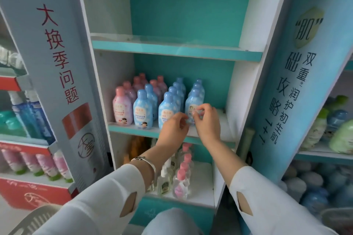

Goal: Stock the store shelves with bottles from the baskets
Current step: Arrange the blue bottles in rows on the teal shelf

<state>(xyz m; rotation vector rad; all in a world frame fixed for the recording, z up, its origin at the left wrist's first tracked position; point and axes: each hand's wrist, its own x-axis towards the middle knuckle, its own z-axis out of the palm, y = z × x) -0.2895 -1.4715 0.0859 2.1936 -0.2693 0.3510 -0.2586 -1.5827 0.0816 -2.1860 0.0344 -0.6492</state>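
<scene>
My hands (191, 122) cover the front bottle's (193, 105) lower label; whatever my fingertips (196, 113) pinch is too small to tell.

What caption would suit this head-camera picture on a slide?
Both hands, left hand and right hand, meet at the front blue bottle on the teal middle shelf.

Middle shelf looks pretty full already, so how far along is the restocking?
Done: rows of pink bottles and blue bottles fill the middle shelf's left. In hand: both hands, left hand and right hand, adjust the front right blue bottle. Left: the top shelf stands bare.
</scene>
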